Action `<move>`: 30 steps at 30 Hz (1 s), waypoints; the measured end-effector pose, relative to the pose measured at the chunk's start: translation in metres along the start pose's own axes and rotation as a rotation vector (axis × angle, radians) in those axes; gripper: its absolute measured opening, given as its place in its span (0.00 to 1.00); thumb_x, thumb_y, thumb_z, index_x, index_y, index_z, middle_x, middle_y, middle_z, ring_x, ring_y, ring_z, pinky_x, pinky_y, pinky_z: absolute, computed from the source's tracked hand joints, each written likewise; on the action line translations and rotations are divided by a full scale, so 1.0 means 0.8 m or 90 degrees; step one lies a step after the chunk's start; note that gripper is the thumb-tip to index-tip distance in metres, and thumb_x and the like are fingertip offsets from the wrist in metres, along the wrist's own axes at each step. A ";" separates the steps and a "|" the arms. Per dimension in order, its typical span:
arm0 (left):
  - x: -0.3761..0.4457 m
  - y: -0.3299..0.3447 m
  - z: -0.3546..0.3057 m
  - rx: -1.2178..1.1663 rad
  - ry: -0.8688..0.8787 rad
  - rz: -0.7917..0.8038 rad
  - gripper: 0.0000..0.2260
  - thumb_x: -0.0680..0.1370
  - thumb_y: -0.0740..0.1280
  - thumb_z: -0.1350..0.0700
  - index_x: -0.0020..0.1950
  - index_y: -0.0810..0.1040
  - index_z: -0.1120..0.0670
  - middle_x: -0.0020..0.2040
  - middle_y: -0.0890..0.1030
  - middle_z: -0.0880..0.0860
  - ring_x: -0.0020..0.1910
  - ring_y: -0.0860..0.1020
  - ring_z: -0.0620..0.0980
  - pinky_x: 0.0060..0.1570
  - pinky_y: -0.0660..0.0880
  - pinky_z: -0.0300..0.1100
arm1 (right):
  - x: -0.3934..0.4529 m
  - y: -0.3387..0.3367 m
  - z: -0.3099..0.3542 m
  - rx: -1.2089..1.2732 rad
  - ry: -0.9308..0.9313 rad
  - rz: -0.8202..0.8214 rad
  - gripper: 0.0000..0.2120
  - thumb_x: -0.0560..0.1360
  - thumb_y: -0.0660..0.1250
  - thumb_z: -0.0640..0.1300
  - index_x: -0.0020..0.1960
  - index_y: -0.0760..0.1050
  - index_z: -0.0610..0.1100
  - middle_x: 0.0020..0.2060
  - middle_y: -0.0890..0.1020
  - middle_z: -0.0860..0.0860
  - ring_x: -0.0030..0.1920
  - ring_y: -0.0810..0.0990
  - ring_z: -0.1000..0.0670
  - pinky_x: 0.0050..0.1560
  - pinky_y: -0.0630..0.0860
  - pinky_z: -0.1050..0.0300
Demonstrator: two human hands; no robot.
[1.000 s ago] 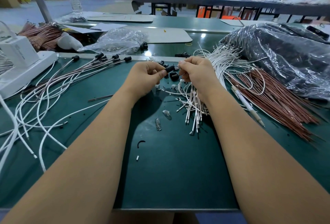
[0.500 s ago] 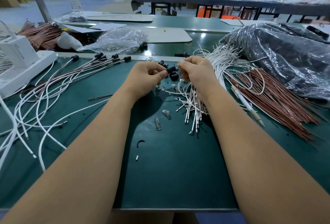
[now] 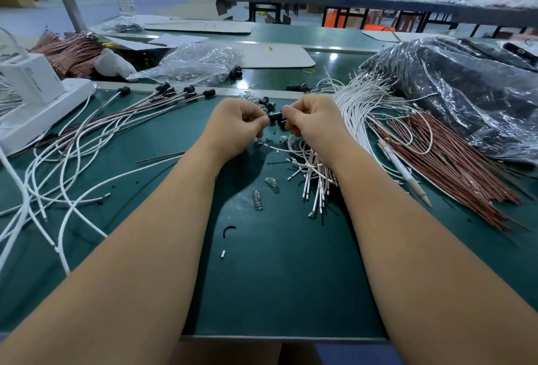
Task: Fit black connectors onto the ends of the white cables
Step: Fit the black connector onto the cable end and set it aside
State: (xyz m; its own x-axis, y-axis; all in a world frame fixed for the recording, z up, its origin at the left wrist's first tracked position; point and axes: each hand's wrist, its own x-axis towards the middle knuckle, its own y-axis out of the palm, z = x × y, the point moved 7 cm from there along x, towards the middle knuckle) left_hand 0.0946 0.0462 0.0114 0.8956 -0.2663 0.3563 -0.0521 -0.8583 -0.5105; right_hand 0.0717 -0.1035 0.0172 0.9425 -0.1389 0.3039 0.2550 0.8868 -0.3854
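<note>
Black plastic shows between the two hands in the head view: one black connector (image 3: 275,116) is pinched from both sides, just above the green bench (image 3: 279,277). The left hand (image 3: 235,125) has its grip closed on the connector's left end, thumb and fingers curled round it. The right hand (image 3: 311,120) is curled tight against the other end, though whether it pinches the connector itself or a cable end going into it is hidden by the fingers.

My judgement is that the main risk is a cable end going in crooked or only part way, since the joint is covered by the fingertips and cannot be checked by eye. A slip could also drop the small connector among the loose connectors (image 3: 266,102) just beyond the hands.

Below the right wrist lies the bundle of white cables (image 3: 314,178), with bare ends fanned out and tangled, so pulling one may drag its neighbours. Finished cables (image 3: 163,96) already capped in black lie well to the left. Brown wires (image 3: 454,166) and a pen (image 3: 404,172) crowd the right side, beside a dark plastic bag (image 3: 465,93). Two small glass bulbs (image 3: 263,192) lie near the cable ends and could roll or be knocked.
</note>
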 end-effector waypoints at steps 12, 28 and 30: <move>-0.004 0.001 -0.012 -0.074 0.019 0.005 0.05 0.78 0.68 0.61 0.42 0.82 0.57 0.33 0.80 0.53 0.31 0.70 0.47 0.36 0.68 0.37 | 0.001 -0.004 -0.003 0.168 0.033 0.039 0.10 0.79 0.64 0.38 0.39 0.74 0.43 0.27 0.79 0.53 0.28 0.77 0.56 0.32 0.74 0.64; -0.002 0.005 -0.009 -0.164 -0.024 -0.015 0.07 0.77 0.68 0.62 0.41 0.83 0.59 0.27 0.75 0.52 0.26 0.69 0.43 0.31 0.66 0.31 | -0.001 0.003 0.006 0.176 -0.010 0.062 0.10 0.81 0.61 0.38 0.41 0.69 0.43 0.31 0.76 0.47 0.35 0.76 0.49 0.40 0.76 0.58; 0.000 0.006 -0.007 -0.192 -0.040 -0.020 0.06 0.78 0.67 0.62 0.42 0.82 0.61 0.24 0.73 0.48 0.22 0.66 0.39 0.26 0.63 0.28 | -0.002 0.004 0.007 0.193 -0.015 0.068 0.10 0.81 0.60 0.38 0.41 0.68 0.43 0.31 0.79 0.49 0.35 0.79 0.49 0.38 0.76 0.60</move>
State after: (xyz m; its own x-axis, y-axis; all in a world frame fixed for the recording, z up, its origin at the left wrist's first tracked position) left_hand 0.0918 0.0399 0.0131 0.9242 -0.2172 0.3143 -0.1436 -0.9598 -0.2412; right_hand 0.0696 -0.0981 0.0206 0.9544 -0.0306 0.2969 0.0753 0.9872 -0.1404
